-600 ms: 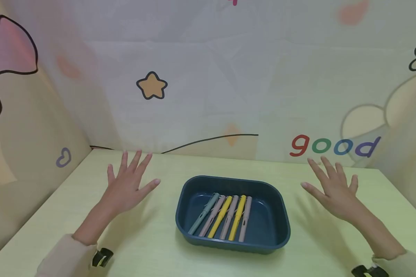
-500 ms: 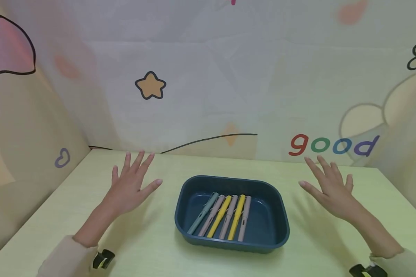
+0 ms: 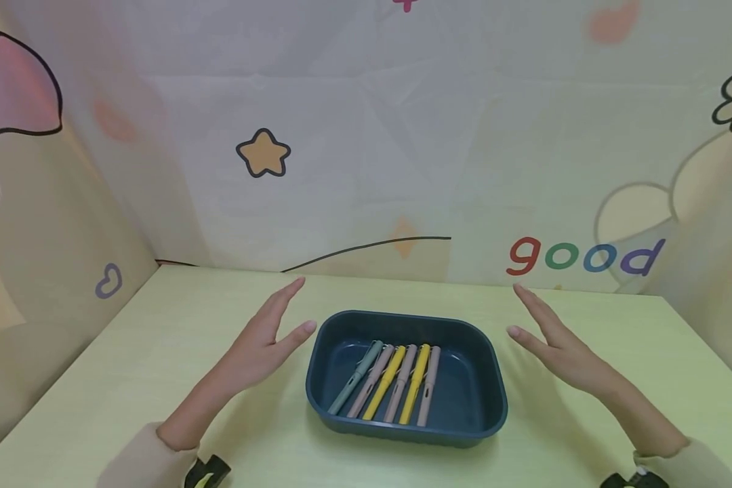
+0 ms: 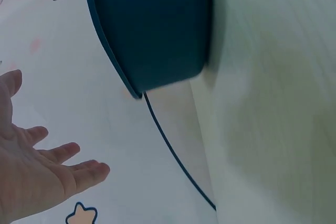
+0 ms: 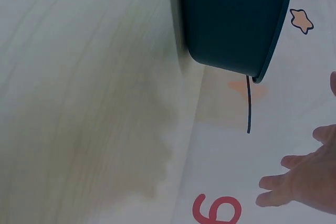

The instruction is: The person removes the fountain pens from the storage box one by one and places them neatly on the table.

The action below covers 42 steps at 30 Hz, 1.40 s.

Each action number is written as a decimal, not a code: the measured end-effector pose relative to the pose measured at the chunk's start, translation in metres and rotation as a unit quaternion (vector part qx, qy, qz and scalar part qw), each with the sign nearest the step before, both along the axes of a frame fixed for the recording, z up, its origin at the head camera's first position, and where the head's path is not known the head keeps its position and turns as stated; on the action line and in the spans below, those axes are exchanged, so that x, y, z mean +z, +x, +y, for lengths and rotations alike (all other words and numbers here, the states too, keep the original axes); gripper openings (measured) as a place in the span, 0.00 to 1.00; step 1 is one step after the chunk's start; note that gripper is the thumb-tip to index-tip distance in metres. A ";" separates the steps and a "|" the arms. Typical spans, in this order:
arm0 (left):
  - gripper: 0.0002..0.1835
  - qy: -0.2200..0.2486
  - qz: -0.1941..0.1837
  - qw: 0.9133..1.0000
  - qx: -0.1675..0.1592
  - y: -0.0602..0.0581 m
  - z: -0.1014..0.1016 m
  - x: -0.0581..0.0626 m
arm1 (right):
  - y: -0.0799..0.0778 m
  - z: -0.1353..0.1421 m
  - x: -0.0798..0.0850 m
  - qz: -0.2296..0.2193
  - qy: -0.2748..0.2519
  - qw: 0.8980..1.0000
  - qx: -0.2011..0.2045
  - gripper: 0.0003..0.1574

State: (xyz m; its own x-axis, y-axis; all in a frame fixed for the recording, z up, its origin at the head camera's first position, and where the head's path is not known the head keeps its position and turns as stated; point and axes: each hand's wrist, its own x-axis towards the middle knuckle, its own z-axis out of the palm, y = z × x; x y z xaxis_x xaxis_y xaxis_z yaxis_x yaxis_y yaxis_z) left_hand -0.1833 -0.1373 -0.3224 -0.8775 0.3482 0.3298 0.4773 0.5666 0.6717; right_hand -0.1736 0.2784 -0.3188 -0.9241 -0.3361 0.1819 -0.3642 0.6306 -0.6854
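The blue bin (image 3: 472, 393) lay, long axis left to right, between the left hand (image 3: 253, 356), seemingly nearer, and the right hand (image 3: 564, 352), both with fingers spread.

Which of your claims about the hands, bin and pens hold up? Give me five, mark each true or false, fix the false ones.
1. Six pens lie in the dark blue bin. True.
2. The left hand and the right hand are on opposite sides of the bin. True.
3. The right hand grips the bin's rim. False: it is apart from the bin and holds nothing.
4. The row's rightmost pen in the head view is teal. False: that is a mauve pen; the teal pen is leftmost.
5. Exactly two pens are yellow. True.
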 end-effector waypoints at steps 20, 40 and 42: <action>0.35 0.078 -0.162 0.981 -0.068 0.008 0.044 -0.009 | 0.010 -0.014 -0.019 -0.122 -0.087 0.987 0.051 0.38; 0.38 -0.155 -0.189 0.966 -0.082 -0.009 0.080 -0.012 | 0.007 -0.017 -0.032 -0.187 -0.068 0.976 0.094 0.39; 0.37 -0.181 -0.183 0.963 -0.076 -0.010 0.083 -0.012 | 0.007 -0.017 -0.033 -0.192 -0.064 0.975 0.093 0.39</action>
State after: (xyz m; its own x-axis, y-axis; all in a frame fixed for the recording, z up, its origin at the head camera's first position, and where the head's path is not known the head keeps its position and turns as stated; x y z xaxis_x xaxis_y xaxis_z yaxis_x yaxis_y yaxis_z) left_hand -0.1932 -0.0542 -0.3347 -0.8414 0.5160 -0.1603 0.3417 0.7379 0.5821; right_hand -0.1664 0.2618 -0.3517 -0.8572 -0.5023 -0.1140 -0.1660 0.4789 -0.8621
